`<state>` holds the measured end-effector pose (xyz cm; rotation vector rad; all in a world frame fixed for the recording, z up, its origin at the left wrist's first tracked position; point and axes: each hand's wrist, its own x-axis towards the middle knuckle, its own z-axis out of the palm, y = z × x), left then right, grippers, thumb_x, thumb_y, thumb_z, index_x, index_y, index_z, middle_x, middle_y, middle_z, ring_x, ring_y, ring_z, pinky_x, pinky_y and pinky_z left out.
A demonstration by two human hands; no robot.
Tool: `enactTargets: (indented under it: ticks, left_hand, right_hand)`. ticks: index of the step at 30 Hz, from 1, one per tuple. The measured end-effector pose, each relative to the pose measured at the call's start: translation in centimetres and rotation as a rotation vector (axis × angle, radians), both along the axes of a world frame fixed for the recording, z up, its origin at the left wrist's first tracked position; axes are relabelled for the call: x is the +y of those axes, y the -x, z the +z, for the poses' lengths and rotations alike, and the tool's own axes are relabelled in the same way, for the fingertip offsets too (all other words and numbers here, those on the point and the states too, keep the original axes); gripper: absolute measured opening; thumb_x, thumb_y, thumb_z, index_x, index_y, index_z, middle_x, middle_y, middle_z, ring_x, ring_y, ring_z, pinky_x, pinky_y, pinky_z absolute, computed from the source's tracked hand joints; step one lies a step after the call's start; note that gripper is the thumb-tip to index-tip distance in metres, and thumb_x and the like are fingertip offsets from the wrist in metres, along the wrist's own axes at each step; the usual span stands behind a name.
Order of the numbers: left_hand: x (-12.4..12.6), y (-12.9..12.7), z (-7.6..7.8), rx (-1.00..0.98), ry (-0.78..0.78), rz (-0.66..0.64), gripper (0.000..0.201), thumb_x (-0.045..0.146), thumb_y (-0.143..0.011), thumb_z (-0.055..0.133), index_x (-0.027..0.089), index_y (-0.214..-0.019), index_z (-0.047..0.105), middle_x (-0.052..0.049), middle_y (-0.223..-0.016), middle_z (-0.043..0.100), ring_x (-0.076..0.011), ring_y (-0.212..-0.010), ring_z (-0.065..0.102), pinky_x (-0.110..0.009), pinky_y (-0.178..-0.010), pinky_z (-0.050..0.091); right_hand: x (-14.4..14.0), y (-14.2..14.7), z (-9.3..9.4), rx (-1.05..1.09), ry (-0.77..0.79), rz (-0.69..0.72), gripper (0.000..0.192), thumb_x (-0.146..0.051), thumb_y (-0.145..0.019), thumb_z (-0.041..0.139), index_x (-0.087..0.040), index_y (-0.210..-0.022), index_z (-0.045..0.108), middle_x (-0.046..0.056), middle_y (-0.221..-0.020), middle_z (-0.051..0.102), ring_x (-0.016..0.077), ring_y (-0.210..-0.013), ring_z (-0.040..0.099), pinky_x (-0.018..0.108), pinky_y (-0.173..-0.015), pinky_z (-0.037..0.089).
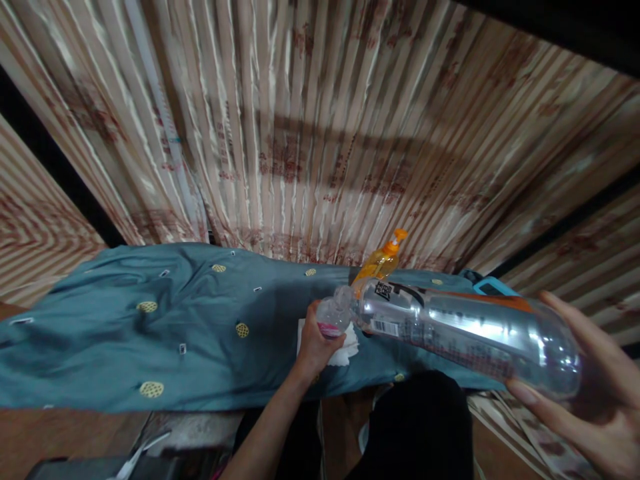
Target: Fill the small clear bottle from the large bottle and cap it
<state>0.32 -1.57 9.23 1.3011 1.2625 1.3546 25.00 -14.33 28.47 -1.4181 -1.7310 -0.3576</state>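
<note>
My left hand [315, 343] is wrapped round a small clear bottle [334, 315] with a pink band on its label. My right hand [590, 393] grips the base end of a large clear plastic bottle [465, 327], which lies tilted nearly level with its neck pointing left. The two bottle mouths meet or almost meet; whether they touch I cannot tell. Under the left hand lies a white tissue [345, 350]. Just behind the bottle necks stands an orange pump bottle [377, 263].
A green cloth [200, 347] with yellow patches covers the long surface before me. Pleated curtains [300, 133] hang along its back. A light-blue-edged object [494, 287] rests at the right end. My dark-clothed knees [420, 427] are at the front edge.
</note>
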Motion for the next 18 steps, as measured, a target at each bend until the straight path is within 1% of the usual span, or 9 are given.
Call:
enactTargets:
  ticks: [3, 6, 9, 12, 15, 18]
  left_hand:
    - [-0.02, 0.00, 0.03, 0.009, 0.003, -0.003, 0.079, 0.017, -0.056, 0.084, 0.021, -0.127, 0.048, -0.008, -0.122, 0.067, -0.0274, -0.116, 0.068, -0.042, -0.104, 0.052]
    - [-0.01, -0.06, -0.08, 0.004, 0.002, -0.005, 0.080, 0.017, -0.057, 0.084, 0.020, -0.128, 0.047, -0.009, -0.124, 0.066, -0.0283, -0.118, 0.067, -0.044, -0.106, 0.051]
    - [0.05, -0.12, -0.26, -0.008, 0.010, 0.001, 0.081, 0.018, -0.057, 0.084, 0.020, -0.128, 0.046, -0.010, -0.124, 0.065, -0.0291, -0.119, 0.066, -0.045, -0.107, 0.050]
    - [0.08, -0.11, -0.28, -0.008, 0.009, -0.004, 0.081, 0.018, -0.057, 0.084, 0.020, -0.128, 0.046, -0.010, -0.124, 0.066, -0.0288, -0.118, 0.067, -0.045, -0.107, 0.050]
    - [0.06, -0.04, -0.17, 0.006, -0.001, -0.014, 0.079, 0.018, -0.058, 0.083, 0.020, -0.128, 0.046, -0.009, -0.122, 0.066, -0.0277, -0.115, 0.067, -0.044, -0.105, 0.051]
    - [0.04, 0.01, -0.12, -0.001, -0.005, -0.027, 0.078, 0.018, -0.059, 0.082, 0.020, -0.128, 0.045, -0.009, -0.123, 0.066, -0.0272, -0.116, 0.067, -0.043, -0.105, 0.051]
  right_hand:
    - [-0.03, -0.36, -0.08, 0.043, 0.016, 0.009, 0.077, -0.056, -0.077, 0.077, -0.042, -0.149, 0.052, -0.004, -0.137, 0.069, 0.0184, -0.105, 0.074, 0.024, -0.091, 0.057]
    - [-0.03, -0.55, -0.26, 0.097, 0.050, 0.025, 0.083, -0.048, -0.073, 0.082, -0.038, -0.150, 0.052, -0.002, -0.138, 0.068, 0.0194, -0.109, 0.073, 0.025, -0.095, 0.052]
    - [-0.07, -0.61, -0.49, 0.144, 0.062, 0.027, 0.084, -0.047, -0.072, 0.083, -0.034, -0.150, 0.053, 0.001, -0.137, 0.069, 0.0224, -0.108, 0.073, 0.029, -0.095, 0.053]
    - [-0.07, -0.61, -0.61, 0.138, 0.052, 0.041, 0.084, -0.047, -0.072, 0.084, -0.034, -0.149, 0.054, 0.001, -0.140, 0.067, 0.0211, -0.109, 0.073, 0.025, -0.095, 0.053]
    - [0.04, -0.51, -0.53, 0.097, 0.038, 0.033, 0.082, -0.049, -0.074, 0.082, -0.036, -0.149, 0.053, -0.001, -0.140, 0.067, 0.0195, -0.111, 0.072, 0.024, -0.094, 0.053]
    - [0.16, -0.38, -0.36, 0.064, 0.022, 0.027, 0.078, -0.054, -0.077, 0.078, -0.040, -0.149, 0.053, -0.002, -0.134, 0.070, 0.0186, -0.103, 0.074, 0.025, -0.090, 0.056]
